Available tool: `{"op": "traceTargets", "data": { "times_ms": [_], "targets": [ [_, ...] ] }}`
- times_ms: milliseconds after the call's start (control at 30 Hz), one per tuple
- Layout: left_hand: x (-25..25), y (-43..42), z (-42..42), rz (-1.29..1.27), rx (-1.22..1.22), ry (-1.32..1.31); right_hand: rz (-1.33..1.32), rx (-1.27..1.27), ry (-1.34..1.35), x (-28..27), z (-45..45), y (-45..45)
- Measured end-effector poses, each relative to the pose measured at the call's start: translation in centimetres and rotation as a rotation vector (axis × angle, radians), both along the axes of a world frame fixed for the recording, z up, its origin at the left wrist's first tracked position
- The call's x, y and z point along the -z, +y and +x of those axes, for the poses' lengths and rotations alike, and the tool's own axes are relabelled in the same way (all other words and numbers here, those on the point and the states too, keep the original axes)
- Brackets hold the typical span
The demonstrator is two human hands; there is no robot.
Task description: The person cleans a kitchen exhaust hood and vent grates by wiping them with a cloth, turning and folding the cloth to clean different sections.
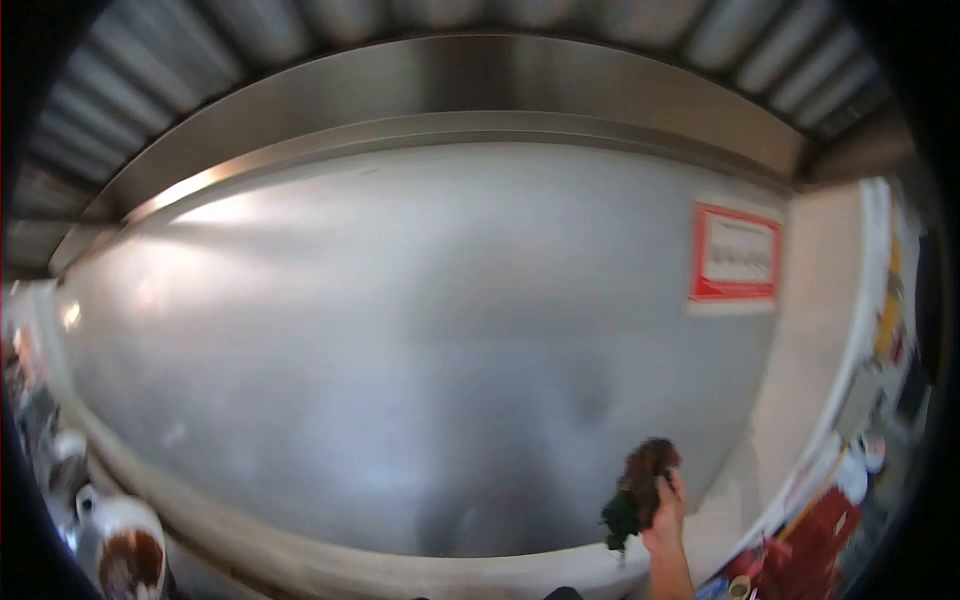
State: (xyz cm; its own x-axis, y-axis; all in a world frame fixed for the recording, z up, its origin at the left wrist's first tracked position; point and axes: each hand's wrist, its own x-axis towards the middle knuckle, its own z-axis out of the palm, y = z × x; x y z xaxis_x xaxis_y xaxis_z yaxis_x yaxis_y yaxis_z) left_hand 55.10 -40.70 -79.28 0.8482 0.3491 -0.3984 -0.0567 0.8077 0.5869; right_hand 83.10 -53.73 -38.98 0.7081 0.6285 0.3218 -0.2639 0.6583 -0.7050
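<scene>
At the lower right, my right hand is closed around a crumpled brown and dark green bundle, with the fingers wrapped over its right side. Blur hides whether this bundle is cloth, scouring material or something leafy. Behind it stands a broad shiny metal panel, which looks like a wall; I cannot tell whether the bundle touches it. My left hand is out of view.
A red-bordered sign hangs on the panel's right side. Ridged metal slats run overhead. A white container with brown contents stands at lower left. Red items and other clutter line the right edge.
</scene>
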Motion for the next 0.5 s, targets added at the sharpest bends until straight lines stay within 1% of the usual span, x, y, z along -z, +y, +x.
{"op": "traceTargets", "data": {
  "times_ms": [67, 133, 200, 267, 333, 433, 500],
  "targets": [
    [-1.7, 1.3, 1.0, 0.043, 0.037, 0.040, -0.004, -0.075, 0.078, 0.4, -0.9, -0.8],
    [-3.4, 1.8, 2.6, 0.081, 0.085, 0.061, -0.086, -0.071, 0.193, 1.8, -2.4, -1.8],
    [-4.6, 1.9, 4.8, 0.114, 0.135, 0.066, -0.107, -0.152, 0.303, 5.4, -3.0, -2.5],
    [-5.4, 1.5, 7.4, 0.139, 0.198, 0.060, -0.151, -0.223, 0.522, 7.1, -4.7, -5.0],
    [-6.0, 1.1, 9.8, 0.154, 0.244, 0.050, -0.164, -0.381, 0.596, 10.7, -4.3, -6.7],
    [-7.0, -0.1, 12.6, 0.181, 0.307, 0.035, -0.155, -0.480, 0.598, 15.4, -4.3, -9.2],
    [-7.7, -1.1, 14.1, 0.193, 0.342, 0.018, -0.220, -0.407, 0.528, 16.6, -4.4, -10.3]
  ]
}}
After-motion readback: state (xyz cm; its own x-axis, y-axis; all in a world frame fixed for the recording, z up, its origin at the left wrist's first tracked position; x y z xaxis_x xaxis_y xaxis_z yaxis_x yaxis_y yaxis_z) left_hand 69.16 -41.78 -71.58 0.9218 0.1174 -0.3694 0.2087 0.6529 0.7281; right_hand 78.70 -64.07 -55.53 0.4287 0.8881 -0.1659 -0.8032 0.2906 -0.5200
